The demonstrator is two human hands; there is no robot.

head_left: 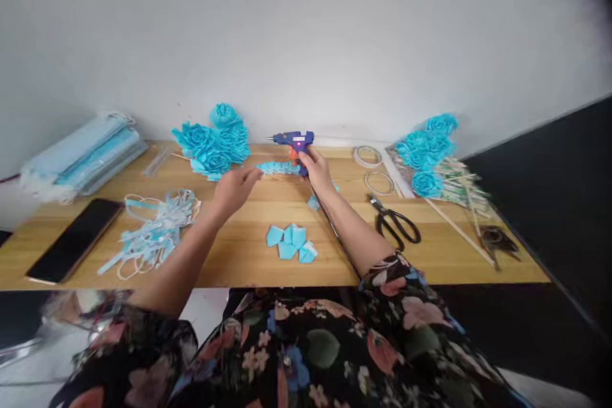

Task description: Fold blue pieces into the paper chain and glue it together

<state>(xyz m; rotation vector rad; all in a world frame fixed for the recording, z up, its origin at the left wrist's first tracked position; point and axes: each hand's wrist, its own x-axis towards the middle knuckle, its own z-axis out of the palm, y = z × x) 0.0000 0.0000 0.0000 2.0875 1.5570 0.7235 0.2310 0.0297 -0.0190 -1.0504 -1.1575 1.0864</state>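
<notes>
My right hand point(316, 171) is wrapped round the grip of a blue glue gun point(292, 139). Its nozzle points left and a small red light glows on its side. Just below the gun, a pleated light-blue strip point(278, 167) stretches between my hands. The fingertips of my left hand point(239, 187) are pinched at the strip's left end. The strip's right end reaches my right fingers, and I cannot tell whether they grip it. Folded blue pieces point(287, 242) lie nearer the table's front edge, with another small blue piece point(313, 202) beside my right wrist.
Blue flowers point(213, 143) stand at the back left, more flowers point(427, 146) at the right. Stacked face masks point(86, 156), a phone point(75, 239) and cut mask straps point(155, 229) lie left. Black-handled scissors point(393, 220), wire coils point(368, 157) and sticks point(459, 231) lie right.
</notes>
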